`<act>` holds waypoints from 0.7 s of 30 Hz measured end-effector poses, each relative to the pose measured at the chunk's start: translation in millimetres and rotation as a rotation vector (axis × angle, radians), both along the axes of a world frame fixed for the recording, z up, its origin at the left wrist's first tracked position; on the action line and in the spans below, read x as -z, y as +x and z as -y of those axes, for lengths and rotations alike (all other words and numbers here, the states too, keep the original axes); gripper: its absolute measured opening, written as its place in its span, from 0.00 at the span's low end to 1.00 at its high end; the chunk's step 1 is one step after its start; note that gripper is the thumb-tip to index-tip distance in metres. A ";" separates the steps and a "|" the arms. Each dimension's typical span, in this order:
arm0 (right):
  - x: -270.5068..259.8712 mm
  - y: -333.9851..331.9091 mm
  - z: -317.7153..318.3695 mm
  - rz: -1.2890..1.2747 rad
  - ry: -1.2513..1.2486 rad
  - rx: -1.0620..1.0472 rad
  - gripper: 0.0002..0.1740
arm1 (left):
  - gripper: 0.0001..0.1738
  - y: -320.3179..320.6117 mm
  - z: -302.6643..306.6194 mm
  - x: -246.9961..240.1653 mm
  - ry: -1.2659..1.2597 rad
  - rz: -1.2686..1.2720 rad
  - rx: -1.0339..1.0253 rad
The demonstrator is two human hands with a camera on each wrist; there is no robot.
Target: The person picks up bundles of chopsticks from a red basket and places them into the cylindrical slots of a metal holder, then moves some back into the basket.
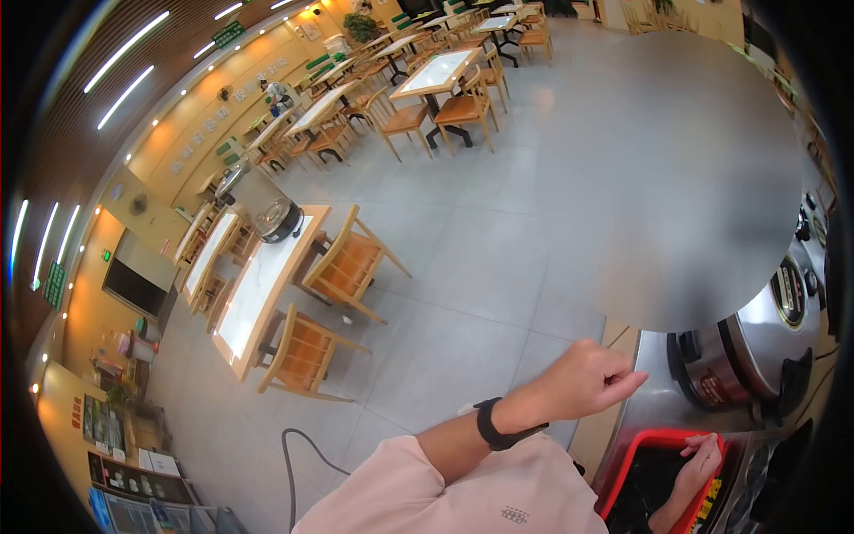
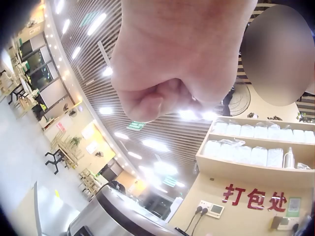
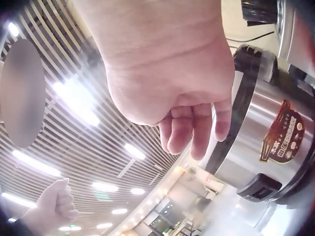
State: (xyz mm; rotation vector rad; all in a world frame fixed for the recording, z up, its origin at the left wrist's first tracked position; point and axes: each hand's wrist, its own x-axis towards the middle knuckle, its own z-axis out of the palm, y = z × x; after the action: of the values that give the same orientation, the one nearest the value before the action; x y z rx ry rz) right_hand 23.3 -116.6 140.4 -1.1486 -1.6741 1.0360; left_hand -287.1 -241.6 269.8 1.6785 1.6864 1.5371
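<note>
**A:** Where is the crate, and what are the hands doing?

**B:** The red-rimmed plastic crate with a dark inside is low on the right of the head view, set against the brushed stainless-steel counter. The right hand lies at its far rim with the fingers loosely bent, pinching nothing. I cannot tell whether the fingertips actually touch the rim. The left hand is balled into a fist that holds nothing. It is raised over the counter's near edge, apart from the crate.

**A:** What might go wrong?

**B:** I'd say the crowding is the risk. The big round stainless-steel cooker with black trim stands just behind the crate, so knuckles could knock its shell. Whether it is hot, I cannot tell. The rim looks thin and hard, so pulling it with one hand could tip the crate. The steel underneath looks slick enough for it to skid.

**A:** And the materials around it?

**B:** The cooker is a curved, glossy drum with a dark red label, and the counter is flat and matt. There is a black band on the left wrist below a soft pink sleeve. Beyond that is a smooth grey tiled floor with slatted wooden chairs.
</note>
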 end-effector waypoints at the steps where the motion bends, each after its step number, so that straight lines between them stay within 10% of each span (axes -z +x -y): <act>1: -1.2 -0.7 -1.0 -0.006 0.003 -0.007 0.26 | 0.25 0.6 1.4 -1.0 0.003 -0.006 -0.007; 21: 8.1 63.4 22.0 0.167 0.074 0.118 0.22 | 0.22 42.4 -1.9 0.9 -0.052 0.037 0.126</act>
State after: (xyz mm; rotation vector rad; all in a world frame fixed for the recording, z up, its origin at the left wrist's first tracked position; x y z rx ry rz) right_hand 86.7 -138.6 132.3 -1.2978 -1.7358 0.8170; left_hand -244.7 -239.6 268.9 1.6851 1.5571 1.4454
